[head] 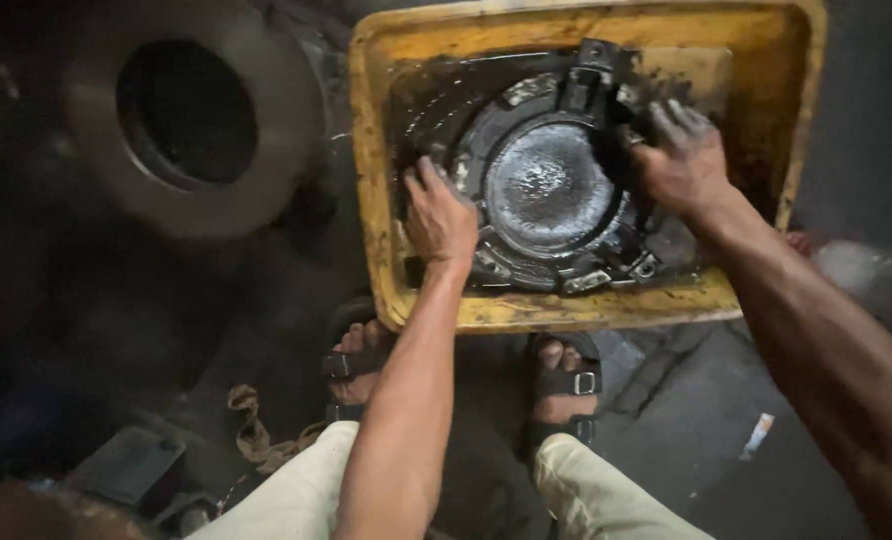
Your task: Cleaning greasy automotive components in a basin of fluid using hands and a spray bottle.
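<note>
- Head view: a yellow tub (371, 190), grimy and smeared with black oil, sits on the dark floor (706, 420) and serves as the landmark here.
- Inside the tub lies a round black metal part (551, 185), wet and shiny, with a ribbed rim and a domed centre; it fills most of the tub's bottom and lies in dark oily liquid.
- The left hand (438, 215) rests on the part's left rim, near the tub's left wall. Its fingers are spread and lie flat, pressed on the metal rather than wrapped round it.
- The right hand (681, 160) is on the part's upper right rim, near the tub's right wall. It is blackened with oil, its fingers curl over the rim edge; whether they truly grip the rim I cannot tell.
- Both forearms reach down into the tub from the near side.
- Just in front of the tub's near wall stand the person's two feet in dark sandals (564, 385), with pale trousers (591, 495) below them in the picture.
- Left of the tub, well apart from the hands, lies a large grey metal ring (96, 190) with a dark round hole.
- Near the left foot, a strip of frayed cloth (251, 430) lies on the floor.
- A small white scrap (758, 433) lies on the floor on the tub's near right side.
</note>
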